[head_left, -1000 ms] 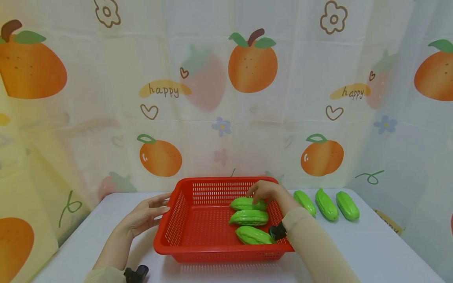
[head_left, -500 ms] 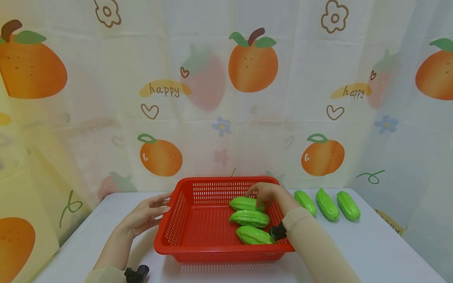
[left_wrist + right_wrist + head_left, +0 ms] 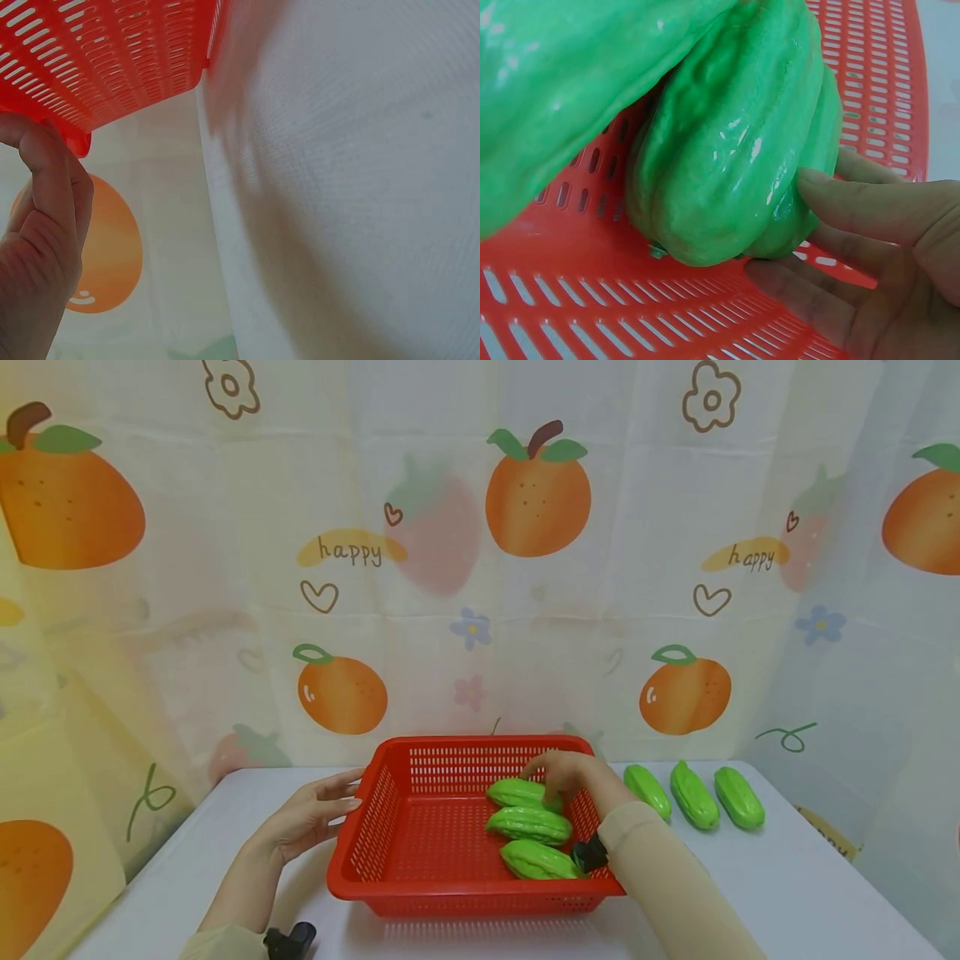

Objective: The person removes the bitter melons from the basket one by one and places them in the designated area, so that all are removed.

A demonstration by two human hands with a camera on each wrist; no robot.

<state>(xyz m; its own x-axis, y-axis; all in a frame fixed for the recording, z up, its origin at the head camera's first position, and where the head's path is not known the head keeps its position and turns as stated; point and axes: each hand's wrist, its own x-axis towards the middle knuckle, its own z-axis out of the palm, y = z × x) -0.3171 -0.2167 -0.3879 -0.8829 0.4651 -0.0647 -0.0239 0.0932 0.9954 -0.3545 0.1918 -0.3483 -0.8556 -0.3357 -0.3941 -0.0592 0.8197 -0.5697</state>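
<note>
In the head view a red plastic basket (image 3: 427, 887) stands on the table with three green bitter melons inside, near its right wall: a front one (image 3: 536, 860), a middle one (image 3: 528, 825) and a back one (image 3: 517, 792). My right hand (image 3: 573, 772) reaches over the right wall and grips the end of the back melon. In the right wrist view, my thumb (image 3: 855, 199) lies along its side with the other fingers around and below it. My left hand (image 3: 307, 818) touches the basket's left rim with relaxed fingers; the left wrist view shows them (image 3: 49, 172) at the rim.
Three more bitter melons lie on the white table (image 3: 795, 893) right of the basket: a left one (image 3: 647, 792), a middle one (image 3: 694, 795) and a right one (image 3: 738, 797). A fruit-print curtain (image 3: 435, 677) hangs behind the table.
My right hand sits slightly lower on the back melon, its fingers further down around the end. The left hand and the basket stay in place.
</note>
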